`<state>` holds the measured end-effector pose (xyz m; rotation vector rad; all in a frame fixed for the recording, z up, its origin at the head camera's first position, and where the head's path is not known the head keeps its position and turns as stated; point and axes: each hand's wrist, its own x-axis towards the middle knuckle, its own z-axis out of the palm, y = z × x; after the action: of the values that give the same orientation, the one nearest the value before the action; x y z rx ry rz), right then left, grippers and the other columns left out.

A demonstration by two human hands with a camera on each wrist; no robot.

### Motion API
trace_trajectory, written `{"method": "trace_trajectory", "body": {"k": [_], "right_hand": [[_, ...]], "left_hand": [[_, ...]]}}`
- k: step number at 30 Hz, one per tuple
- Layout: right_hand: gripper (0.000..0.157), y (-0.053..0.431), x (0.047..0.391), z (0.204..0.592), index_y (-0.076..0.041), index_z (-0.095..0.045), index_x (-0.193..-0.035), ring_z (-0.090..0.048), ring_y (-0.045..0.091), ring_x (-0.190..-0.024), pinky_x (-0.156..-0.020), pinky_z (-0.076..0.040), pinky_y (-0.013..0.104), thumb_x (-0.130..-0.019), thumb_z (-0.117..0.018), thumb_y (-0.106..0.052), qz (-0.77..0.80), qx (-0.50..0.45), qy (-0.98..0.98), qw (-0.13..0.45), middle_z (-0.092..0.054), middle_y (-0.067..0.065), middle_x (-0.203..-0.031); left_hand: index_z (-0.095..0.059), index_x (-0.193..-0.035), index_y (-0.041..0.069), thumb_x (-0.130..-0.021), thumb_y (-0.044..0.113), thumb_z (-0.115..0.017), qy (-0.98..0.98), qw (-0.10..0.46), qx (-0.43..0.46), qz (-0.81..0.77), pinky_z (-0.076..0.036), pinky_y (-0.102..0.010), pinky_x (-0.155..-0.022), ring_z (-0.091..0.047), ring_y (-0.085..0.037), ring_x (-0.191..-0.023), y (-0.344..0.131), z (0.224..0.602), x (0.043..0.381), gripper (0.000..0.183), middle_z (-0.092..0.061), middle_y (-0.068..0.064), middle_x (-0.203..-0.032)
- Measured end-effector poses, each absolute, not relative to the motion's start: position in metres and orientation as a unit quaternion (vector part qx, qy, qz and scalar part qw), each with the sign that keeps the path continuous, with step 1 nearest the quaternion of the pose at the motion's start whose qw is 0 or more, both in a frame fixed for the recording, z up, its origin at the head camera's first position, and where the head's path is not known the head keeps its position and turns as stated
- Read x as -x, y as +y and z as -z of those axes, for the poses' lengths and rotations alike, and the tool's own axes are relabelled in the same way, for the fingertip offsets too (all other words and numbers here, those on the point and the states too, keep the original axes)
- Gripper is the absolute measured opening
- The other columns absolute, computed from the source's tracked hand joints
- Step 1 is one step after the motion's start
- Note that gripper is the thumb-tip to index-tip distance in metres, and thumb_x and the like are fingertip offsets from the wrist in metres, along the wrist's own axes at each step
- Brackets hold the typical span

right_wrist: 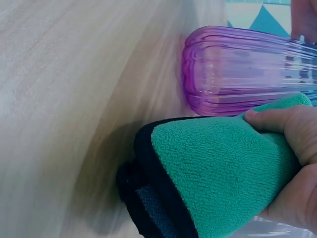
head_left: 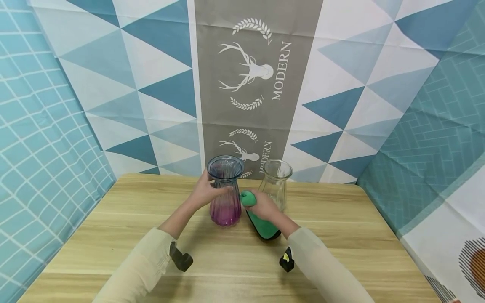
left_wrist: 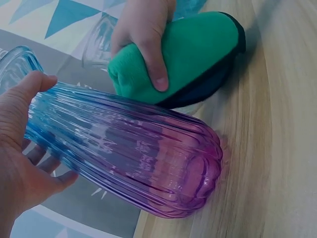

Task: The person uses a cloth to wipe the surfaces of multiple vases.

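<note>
A ribbed glass vase (head_left: 225, 206), blue at the flared rim and pink-purple toward the base, stands upright at the back of the table. My left hand (head_left: 206, 191) grips it round the neck, the thumb across the near side and the other fingers behind. My right hand (head_left: 265, 205) holds a folded green cloth (right_wrist: 213, 168) with a dark edging, its thumb pressed on the fabric. The cloth (left_wrist: 198, 49) hangs close beside the vase (left_wrist: 148, 158), overlapping its side in the left wrist view. A clear glass vase (head_left: 278, 185) stands behind the right hand, partly hidden by it.
The wooden table (head_left: 227, 273) ends at a patterned wall covering (head_left: 163, 84) right behind the vases. Blue tile-patterned fabric (head_left: 30, 126) hangs along the left side. A dark camera mount (head_left: 181, 257) sticks out from the left sleeve, another (head_left: 286, 261) from the right.
</note>
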<state>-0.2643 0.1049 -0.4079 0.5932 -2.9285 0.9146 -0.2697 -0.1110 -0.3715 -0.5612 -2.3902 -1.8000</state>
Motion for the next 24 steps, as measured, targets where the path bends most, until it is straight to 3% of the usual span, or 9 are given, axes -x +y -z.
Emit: {"method": "trace_trajectory", "body": {"k": [11,24], "right_hand": [[0.052,0.116,0.25,0.398,-0.01,-0.052,-0.131,-0.058,0.031,-0.112,-0.093,-0.049,0.047,-0.082,-0.07,-0.012,-0.315,-0.194,-0.929,0.018,-0.061,0.012,-0.123],[0.055,0.136,0.241,0.392,-0.012,-0.051,-0.132,-0.055,0.03,-0.116,-0.095,-0.047,0.048,-0.081,-0.071,-0.008,-0.34,-0.21,-0.916,0.027,-0.059,0.01,-0.126]], "left_hand": [[-0.028,-0.138,0.006,-0.074,0.02,-0.079,-0.79,0.046,0.114,0.601,-0.032,-0.052,-0.11,-0.042,-0.034,-0.126,-0.116,0.375,0.254,0.082,-0.041,-0.016,-0.134],[-0.035,-0.136,0.006,-0.075,0.019,-0.079,-0.794,0.094,0.094,0.593,-0.039,-0.05,-0.104,-0.044,-0.035,-0.124,-0.125,0.385,0.225,0.077,-0.045,-0.016,-0.135]]}}
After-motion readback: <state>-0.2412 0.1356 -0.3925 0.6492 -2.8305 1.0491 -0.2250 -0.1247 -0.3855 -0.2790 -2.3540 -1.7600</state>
